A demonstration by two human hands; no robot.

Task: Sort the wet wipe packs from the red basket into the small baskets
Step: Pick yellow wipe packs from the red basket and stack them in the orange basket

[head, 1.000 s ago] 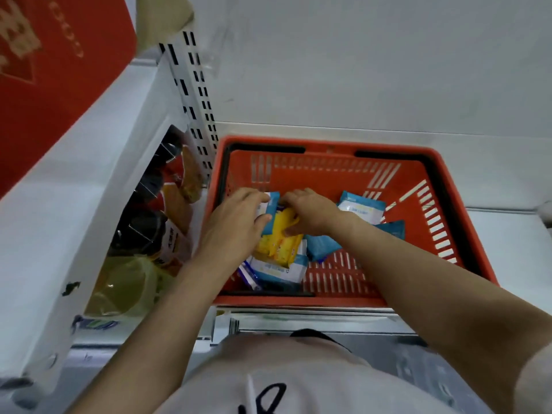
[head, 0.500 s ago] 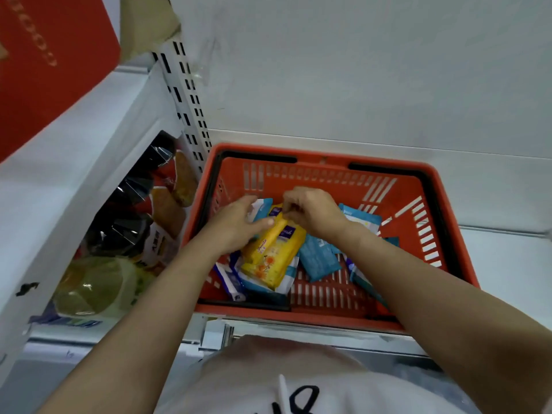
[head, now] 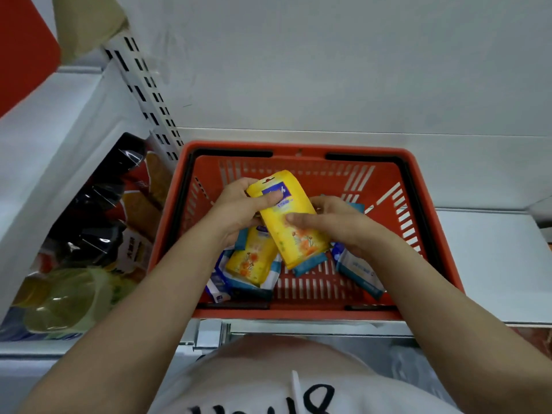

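Observation:
A red basket (head: 298, 149) stands on a white shelf in front of me. Over its middle I hold a yellow wet wipe pack (head: 291, 231) with a blue label, lifted above the others. My left hand (head: 239, 212) grips its upper left edge with the thumb across the label. My right hand (head: 334, 225) holds its right side, thumb on the front. A second yellow pack (head: 252, 261) lies below it on blue and white packs (head: 358, 268). No small baskets are in view.
On the left, a lower shelf holds dark snack bags (head: 98, 204) and yellowish bottles (head: 62, 300). A slotted white upright (head: 143, 91) rises beside the basket. A white wall stands behind and the white shelf surface (head: 490, 264) extends right.
Both hands have lifted one yellow pack up out of the pile and turned it face up; a second yellow pack is now uncovered beneath it.

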